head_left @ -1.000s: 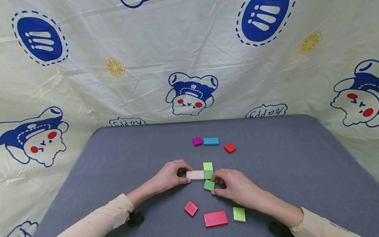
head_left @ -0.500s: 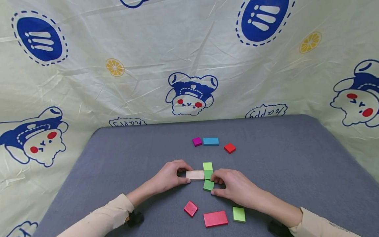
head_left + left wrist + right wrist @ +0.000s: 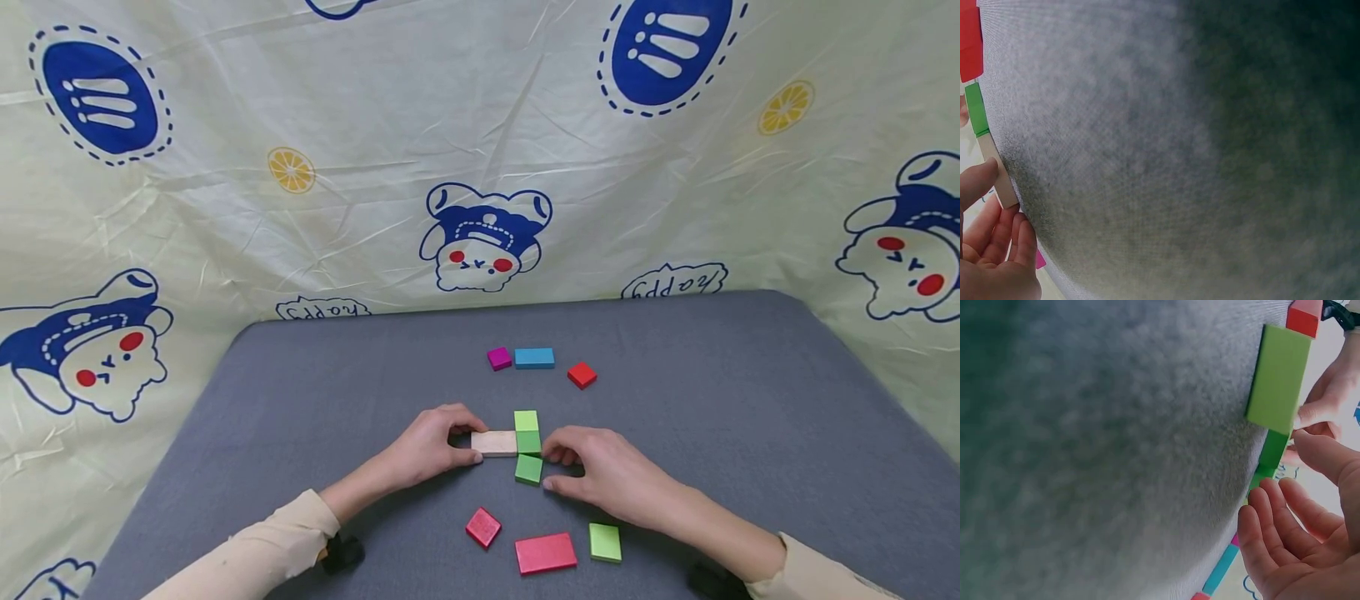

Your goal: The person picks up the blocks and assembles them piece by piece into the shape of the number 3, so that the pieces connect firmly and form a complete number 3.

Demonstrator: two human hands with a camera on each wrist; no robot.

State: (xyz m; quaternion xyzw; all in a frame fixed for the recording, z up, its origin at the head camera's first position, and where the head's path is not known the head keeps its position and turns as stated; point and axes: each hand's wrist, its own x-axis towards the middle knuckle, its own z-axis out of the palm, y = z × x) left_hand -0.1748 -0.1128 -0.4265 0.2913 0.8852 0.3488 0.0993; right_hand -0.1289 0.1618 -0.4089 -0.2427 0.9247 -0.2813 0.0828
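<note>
A pale wooden block lies flat near the middle of the table, and my left hand holds its left end between thumb and fingers. Against its right end sits a green block, with a lime block directly behind. Just in front, a second green block lies slightly turned, its far edge at the first green block. My right hand is beside these green blocks on the right, thumb and fingers apart with nothing between them. In the right wrist view its fingers are loosely bent.
Toward the back lie a magenta block, a blue block and a red block. Nearer the front are a small red block, a long red block and another lime block. A printed curtain hangs behind the table.
My right hand has let go of the front green block and drawn slightly to the right. That block shifted slightly left earlier. My left hand has stayed in place.
</note>
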